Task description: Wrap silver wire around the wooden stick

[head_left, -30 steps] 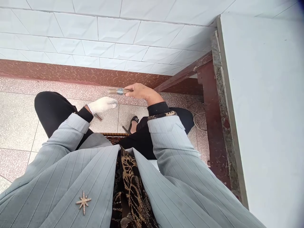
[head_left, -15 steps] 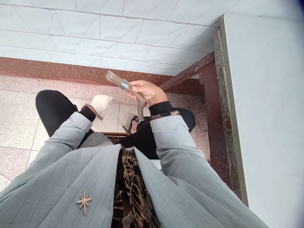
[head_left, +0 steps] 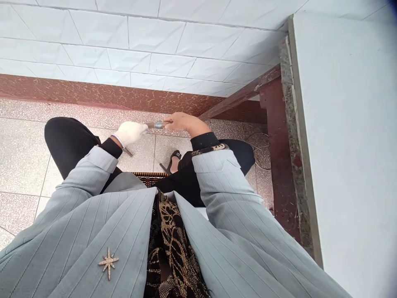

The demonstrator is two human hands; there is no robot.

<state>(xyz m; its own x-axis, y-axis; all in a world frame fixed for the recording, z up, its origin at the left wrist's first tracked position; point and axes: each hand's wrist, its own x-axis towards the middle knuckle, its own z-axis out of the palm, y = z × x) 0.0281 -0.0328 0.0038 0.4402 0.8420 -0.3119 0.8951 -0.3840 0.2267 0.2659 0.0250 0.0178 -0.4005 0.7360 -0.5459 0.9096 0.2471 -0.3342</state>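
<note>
A brown wooden stick [head_left: 151,124] with silvery wire [head_left: 158,124] wound around it lies nearly level between my two hands. My right hand [head_left: 182,122], bare, is closed on the stick just right of the wire, and its fingers and palm hide that end. At the left end, my left hand [head_left: 132,133], in a white glove, is closed around the stick's tip. A thin brown piece [head_left: 127,152] shows below my left wrist; whether it is held or lies farther down cannot be made out.
Ahead stands a white tiled wall [head_left: 155,33] with a red-brown base band [head_left: 93,93]. A white tabletop [head_left: 350,145] on a dark red frame [head_left: 281,165] is close on my right. Beneath my hands are speckled floor tiles [head_left: 21,149] and a woven wicker edge [head_left: 151,178].
My right hand has lowered the stick and turned it from a slant to nearly level. Its wire-wrapped end now meets my gloved left hand, which has barely moved.
</note>
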